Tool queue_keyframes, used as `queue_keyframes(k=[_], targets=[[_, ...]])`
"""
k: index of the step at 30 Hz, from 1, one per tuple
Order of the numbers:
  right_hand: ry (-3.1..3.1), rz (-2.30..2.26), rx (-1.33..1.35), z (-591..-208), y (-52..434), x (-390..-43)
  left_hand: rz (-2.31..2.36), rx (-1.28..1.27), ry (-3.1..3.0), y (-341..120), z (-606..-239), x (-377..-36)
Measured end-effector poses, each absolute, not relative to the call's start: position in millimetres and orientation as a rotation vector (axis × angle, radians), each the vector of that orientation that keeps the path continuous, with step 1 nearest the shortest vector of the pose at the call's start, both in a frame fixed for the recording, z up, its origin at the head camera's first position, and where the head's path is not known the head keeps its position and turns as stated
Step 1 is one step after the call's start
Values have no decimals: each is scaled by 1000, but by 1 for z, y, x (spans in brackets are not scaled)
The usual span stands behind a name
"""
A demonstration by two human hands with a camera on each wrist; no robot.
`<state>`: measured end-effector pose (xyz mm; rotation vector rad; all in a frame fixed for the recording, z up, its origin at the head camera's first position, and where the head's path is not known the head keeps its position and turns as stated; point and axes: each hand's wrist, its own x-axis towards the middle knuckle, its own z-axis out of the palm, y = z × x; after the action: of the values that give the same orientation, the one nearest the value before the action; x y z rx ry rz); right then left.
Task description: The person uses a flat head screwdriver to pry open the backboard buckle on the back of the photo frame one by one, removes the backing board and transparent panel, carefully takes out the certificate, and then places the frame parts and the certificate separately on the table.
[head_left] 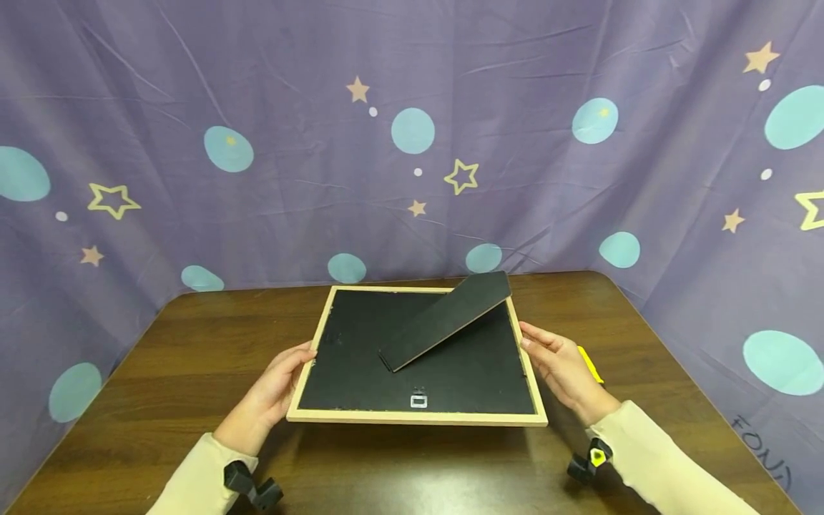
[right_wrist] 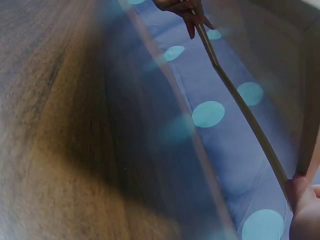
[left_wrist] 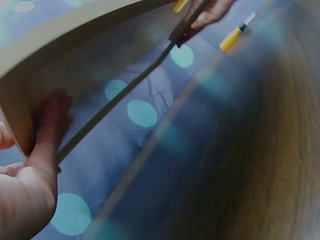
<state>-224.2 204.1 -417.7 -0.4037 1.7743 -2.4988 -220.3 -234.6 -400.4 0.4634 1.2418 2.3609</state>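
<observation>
A light wooden picture frame is held face down a little above the table, its black back panel turned up. A black easel stand sticks up at an angle from the back. My left hand grips the frame's left edge and my right hand grips its right edge. In the left wrist view my left hand wraps the frame's corner, with fingers under it. In the right wrist view my right hand's fingers show beneath the frame, whose glass reflects the dotted cloth.
The brown wooden table stands against a purple backdrop cloth with stars and teal dots. A yellow pen lies on the table just behind my right hand; the left wrist view also shows the yellow pen.
</observation>
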Motion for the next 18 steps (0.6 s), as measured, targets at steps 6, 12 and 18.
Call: queue_keyframes(k=[6, 12, 18], targets=[[1895, -2453, -315, -423, 202, -224, 2260, 321, 1677, -226, -408, -213], [1916, -2460, -291, -424, 198, -225, 2212, 16, 1916, -212, -416, -206], [1950, -2438, -278, -426, 196, -227, 2363, -152, 1905, -201, -425, -203]])
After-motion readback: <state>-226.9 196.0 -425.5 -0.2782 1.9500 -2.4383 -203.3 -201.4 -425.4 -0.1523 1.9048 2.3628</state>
